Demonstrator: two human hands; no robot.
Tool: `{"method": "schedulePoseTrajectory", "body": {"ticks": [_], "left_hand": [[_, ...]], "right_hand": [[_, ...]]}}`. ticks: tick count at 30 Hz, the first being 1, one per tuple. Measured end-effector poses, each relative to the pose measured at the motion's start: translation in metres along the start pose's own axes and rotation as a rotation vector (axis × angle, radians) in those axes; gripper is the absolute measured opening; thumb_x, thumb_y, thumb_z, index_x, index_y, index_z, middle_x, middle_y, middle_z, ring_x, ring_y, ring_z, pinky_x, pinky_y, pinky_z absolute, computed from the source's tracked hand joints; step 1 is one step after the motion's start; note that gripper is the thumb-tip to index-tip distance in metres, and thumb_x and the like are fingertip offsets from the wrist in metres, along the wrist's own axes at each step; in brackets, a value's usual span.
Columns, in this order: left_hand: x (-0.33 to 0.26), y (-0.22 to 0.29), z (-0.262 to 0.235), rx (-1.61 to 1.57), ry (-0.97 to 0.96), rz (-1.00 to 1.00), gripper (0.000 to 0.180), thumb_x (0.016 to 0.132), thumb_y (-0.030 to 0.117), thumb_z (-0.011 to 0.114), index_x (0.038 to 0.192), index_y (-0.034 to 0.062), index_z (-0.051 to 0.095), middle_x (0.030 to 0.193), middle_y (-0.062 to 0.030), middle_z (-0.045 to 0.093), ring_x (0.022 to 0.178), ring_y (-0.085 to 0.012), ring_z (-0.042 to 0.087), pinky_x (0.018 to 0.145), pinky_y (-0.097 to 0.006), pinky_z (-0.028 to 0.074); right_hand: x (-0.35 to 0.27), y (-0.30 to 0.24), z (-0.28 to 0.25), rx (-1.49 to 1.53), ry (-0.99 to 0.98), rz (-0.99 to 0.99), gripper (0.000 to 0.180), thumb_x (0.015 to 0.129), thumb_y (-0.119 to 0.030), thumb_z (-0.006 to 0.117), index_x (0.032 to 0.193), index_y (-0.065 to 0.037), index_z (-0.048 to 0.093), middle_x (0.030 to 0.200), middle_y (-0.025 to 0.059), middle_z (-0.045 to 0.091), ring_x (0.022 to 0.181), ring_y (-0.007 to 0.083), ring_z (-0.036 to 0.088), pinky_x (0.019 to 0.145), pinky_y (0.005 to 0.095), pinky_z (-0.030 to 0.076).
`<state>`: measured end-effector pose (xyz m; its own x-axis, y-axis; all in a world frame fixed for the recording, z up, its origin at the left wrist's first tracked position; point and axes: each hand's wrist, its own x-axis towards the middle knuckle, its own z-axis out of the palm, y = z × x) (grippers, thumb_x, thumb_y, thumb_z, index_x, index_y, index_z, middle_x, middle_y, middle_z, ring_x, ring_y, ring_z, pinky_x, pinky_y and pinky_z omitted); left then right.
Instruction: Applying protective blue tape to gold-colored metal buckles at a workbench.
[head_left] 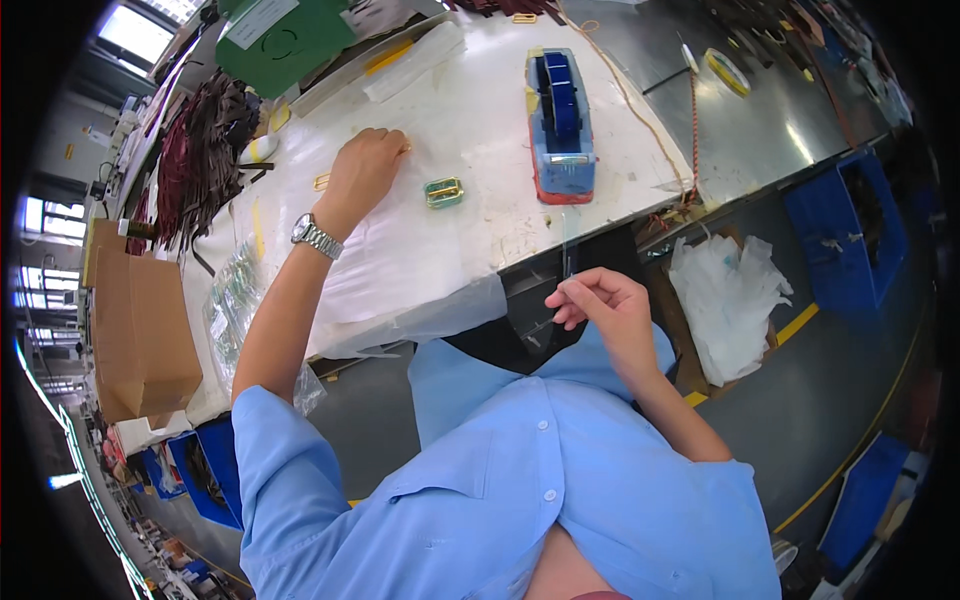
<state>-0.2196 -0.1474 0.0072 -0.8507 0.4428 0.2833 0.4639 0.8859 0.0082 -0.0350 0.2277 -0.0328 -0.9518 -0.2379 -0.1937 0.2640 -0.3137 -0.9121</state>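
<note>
My left hand [368,170] reaches over the white-covered table with its fingers curled down. A small gold-coloured metal piece [405,149] shows at its fingertips, mostly hidden. Beside that wrist lies a gold buckle [321,181]. To the right of the hand is a gold piece with green wrapping [443,192]. My right hand [612,305] is in front of the table edge, thumb and forefinger pinched on a strip of clear tape [571,240]. The strip runs up toward the blue and red tape dispenser [566,172], which holds a blue-cored roll.
Dark red and brown straps [205,150] are heaped at the left, near a cardboard box [145,335] and clear-bagged pieces [236,290]. A green bin [285,45] stands at the back. Below the table's right side, a carton holds white plastic film [728,300]. A blue crate [845,230] is farther right.
</note>
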Motion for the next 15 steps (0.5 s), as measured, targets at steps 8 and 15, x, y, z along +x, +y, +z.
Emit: {"method": "schedulePoseTrajectory", "body": {"ticks": [8,15], "left_hand": [[-0.01,-0.006,-0.042,-0.628,-0.073,-0.507,0.012,0.1,0.012,0.074,0.106,0.0013,0.077,0.097,-0.0069,0.078,0.086,-0.0135,0.071,0.077,-0.029,0.055],[-0.047,0.141,-0.065,-1.697,-0.115,-0.611,0.011,0.099,0.004,0.077,0.109,-0.001,0.078,0.14,-0.0167,0.072,0.125,-0.0185,0.066,0.109,-0.033,0.051]], "right_hand": [[-0.001,0.0,0.002,0.043,0.0,0.0,0.017,0.11,-0.01,0.067,0.111,0.005,0.073,0.098,0.0149,0.081,0.083,0.0158,0.077,0.076,0.0287,0.062],[-0.007,-0.001,0.002,0.039,0.003,-0.023,0.014,0.11,-0.004,0.063,0.117,0.006,0.069,0.104,0.0163,0.081,0.09,0.0169,0.078,0.082,0.0299,0.063]]}}
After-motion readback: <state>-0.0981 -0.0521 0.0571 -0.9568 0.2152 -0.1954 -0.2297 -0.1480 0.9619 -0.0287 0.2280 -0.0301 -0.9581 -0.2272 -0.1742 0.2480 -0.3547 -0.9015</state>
